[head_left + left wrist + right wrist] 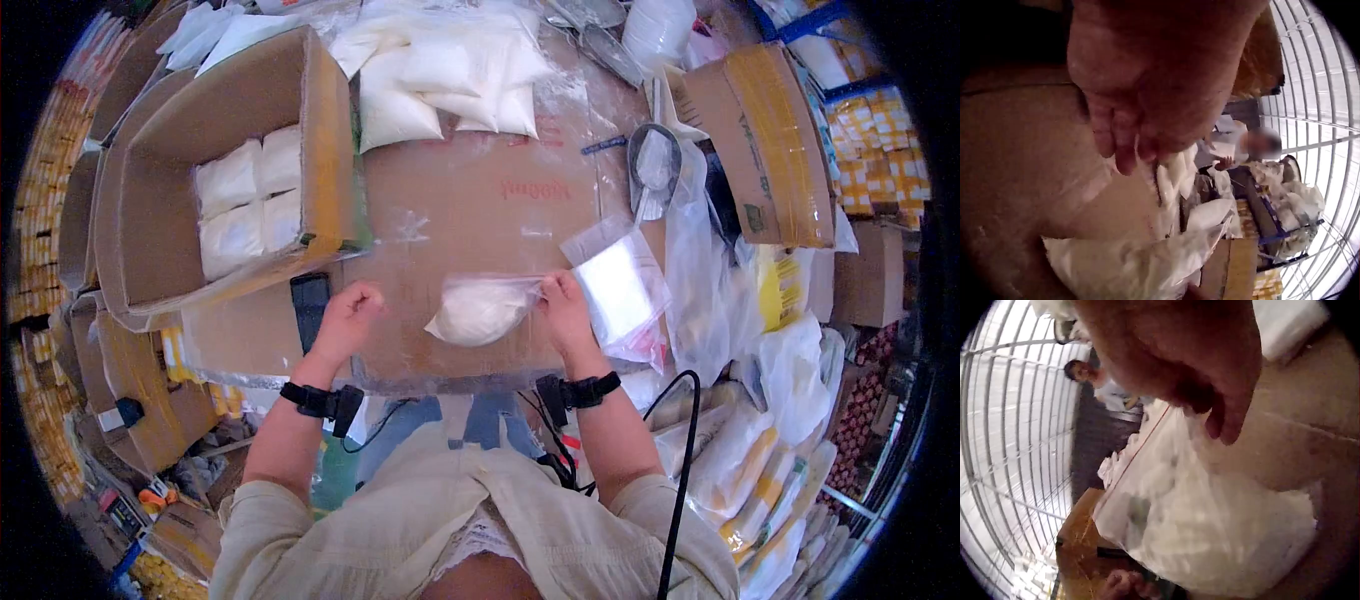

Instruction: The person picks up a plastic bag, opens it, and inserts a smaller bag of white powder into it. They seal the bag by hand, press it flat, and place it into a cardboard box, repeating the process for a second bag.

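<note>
A clear zip bag of white powder [483, 312] lies over the cardboard-covered table, its top edge stretched toward the right. My right hand [567, 312] pinches the upper right corner of this bag between thumb and fingers. In the right wrist view, a red zip line runs along the bag's mouth [1141, 447] away from the right hand [1179, 356]. Left of the bag, my left hand [352, 312] is raised with its fingers loosely curled and nothing in them. The left wrist view has the left hand [1160, 81] apart from the bag [1129, 265].
At the left, an open carton [330, 150] holds several filled bags [230, 180]. More filled bags [450, 80] are heaped at the back. To the right lie flat clear bags [620, 290] and a metal scoop [655, 165]. A dark flat object [310, 310] rests beside the left hand.
</note>
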Tool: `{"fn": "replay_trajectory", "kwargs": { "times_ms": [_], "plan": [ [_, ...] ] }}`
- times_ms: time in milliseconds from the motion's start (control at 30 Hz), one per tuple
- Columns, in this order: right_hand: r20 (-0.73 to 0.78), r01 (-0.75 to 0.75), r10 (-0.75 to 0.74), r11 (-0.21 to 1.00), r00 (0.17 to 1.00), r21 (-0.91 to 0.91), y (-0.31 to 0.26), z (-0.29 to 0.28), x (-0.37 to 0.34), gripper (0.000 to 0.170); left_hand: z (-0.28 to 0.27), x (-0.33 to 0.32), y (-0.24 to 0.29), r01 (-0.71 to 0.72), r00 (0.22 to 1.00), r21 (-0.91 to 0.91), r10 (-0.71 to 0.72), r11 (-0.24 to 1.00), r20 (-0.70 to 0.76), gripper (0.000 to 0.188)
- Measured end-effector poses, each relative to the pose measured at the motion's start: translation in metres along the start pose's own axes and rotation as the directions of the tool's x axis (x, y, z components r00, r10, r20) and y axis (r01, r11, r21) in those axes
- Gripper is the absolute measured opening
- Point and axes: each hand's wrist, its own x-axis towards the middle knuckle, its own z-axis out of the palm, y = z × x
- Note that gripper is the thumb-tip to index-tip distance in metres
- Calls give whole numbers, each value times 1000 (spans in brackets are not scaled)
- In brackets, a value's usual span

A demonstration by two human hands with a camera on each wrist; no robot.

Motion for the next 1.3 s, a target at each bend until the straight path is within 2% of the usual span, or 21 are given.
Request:
{"fn": "replay_trajectory", "kwargs": {
  "times_ms": [33,133,167,200,267,367,467,500,567,600,667,767,800,833,900,933,1033,1100,1167,1233,1300],
  "plan": [
    [0,-85,86,985,996,151,17,-6,14,20,6,2,-12,-3,1000,-11,3,1000,4,17],
    [261,-192,70,859,963,476,37,-4,26,31,48,14,-40,-71,995,-18,72,997,71,48],
    [336,-233,107,904,936,360,53,-1,33,34,63,21,-44,-142,982,2,140,990,128,63],
    [402,-264,153,935,903,236,74,3,39,38,75,25,-32,-99,990,-51,104,994,100,64],
    [396,-188,35,916,918,355,40,43,7,45,93,36,-3,-17,998,-163,26,987,59,67],
    [343,-475,403,866,849,159,19,54,6,47,96,58,-8,287,954,-385,-223,877,201,65],
    [430,-553,517,832,740,-49,30,41,16,45,93,42,-2,306,907,-522,-78,796,413,61],
    [456,-562,481,825,749,52,28,37,18,44,98,34,-18,215,927,-537,2,816,375,53],
    [492,-582,416,775,764,248,19,34,15,44,82,14,-6,536,697,-267,-241,801,676,49],
    [409,-490,399,859,820,145,8,40,10,46,86,8,-14,516,746,-365,-198,775,635,48],
    [422,-412,405,908,811,-80,18,40,12,48,98,3,-34,449,834,-547,-113,707,539,47],
    [516,-606,495,793,699,60,19,54,-18,53,69,0,2,572,818,-775,-250,269,518,49],
    [540,-591,489,806,686,22,21,53,-28,56,75,2,-16,619,785,-736,-256,276,564,56],
    [563,-575,482,818,671,-16,9,59,-39,60,70,-6,-8,571,819,-744,-172,347,548,57],
    [707,-374,258,927,659,10,-46,63,-70,70,51,-32,14,451,863,-762,-11,465,505,59],
    [749,-353,286,933,598,-74,-65,59,-74,79,30,-39,39,470,825,-739,57,483,562,63],
    [857,-392,175,919,485,34,-107,58,-77,78,-20,-62,68,461,841,-743,27,485,540,65],
    [851,-301,-10,933,525,197,-133,70,-74,75,-59,-84,78,287,928,-831,78,477,365,65],
    [754,-126,-125,956,645,266,-132,75,-68,66,-99,-101,83,107,993,-922,9,372,119,63],
    [635,-49,-176,946,753,320,-131,80,-62,62,-140,-101,105,-64,984,-949,-137,310,-111,57],
    [545,-28,-198,925,815,378,-137,89,-64,50,-163,-83,151,-248,922,-901,-198,355,-332,50]
  ]
}}
